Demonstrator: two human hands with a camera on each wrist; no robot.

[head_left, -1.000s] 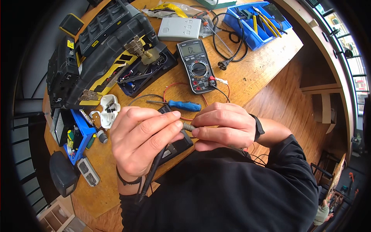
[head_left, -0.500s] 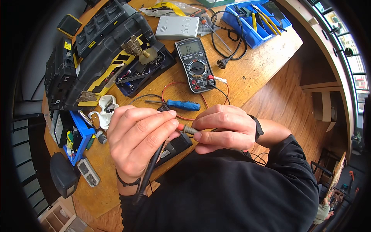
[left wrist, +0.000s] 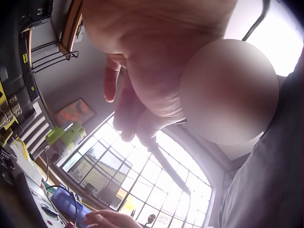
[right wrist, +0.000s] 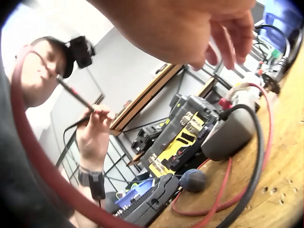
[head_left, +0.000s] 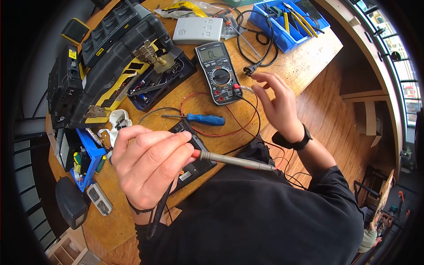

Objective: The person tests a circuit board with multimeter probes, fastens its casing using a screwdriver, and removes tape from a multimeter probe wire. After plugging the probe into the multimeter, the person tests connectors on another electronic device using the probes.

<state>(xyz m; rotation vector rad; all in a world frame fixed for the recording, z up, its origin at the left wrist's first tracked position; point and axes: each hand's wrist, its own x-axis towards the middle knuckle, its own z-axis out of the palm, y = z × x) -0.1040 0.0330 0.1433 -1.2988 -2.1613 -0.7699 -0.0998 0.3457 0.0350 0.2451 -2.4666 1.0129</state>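
Note:
Between thumb and fingers, my left hand (head_left: pixel 152 165) pinches a grey test probe (head_left: pixel 236 161) with a red collar at the fingertips. The probe points right, and its red lead trails from the far end. A black cable (head_left: pixel 158 216) hangs from beneath the same hand; its upper end is hidden in the grip. My right hand (head_left: pixel 280 106) holds nothing; its loosely bent fingers reach toward the multimeter's (head_left: pixel 219 73) lead plugs. The multimeter display reads OL. Under my left hand lies a black device (head_left: pixel 201 154) with a label, partly covered.
A blue-handled screwdriver (head_left: pixel 205 119) lies below the multimeter. Behind stand a grey box (head_left: pixel 198 29), a black mains plug (head_left: pixel 251 69) on its cord, and a blue tool bin (head_left: pixel 282 37). At left are a large black-and-yellow case (head_left: pixel 119 66) and a blue tray (head_left: pixel 93 161).
My right hand has let go of the test probe and moved up and right toward the multimeter. My left hand keeps the probe, now exposed along its length, and has shifted slightly left.

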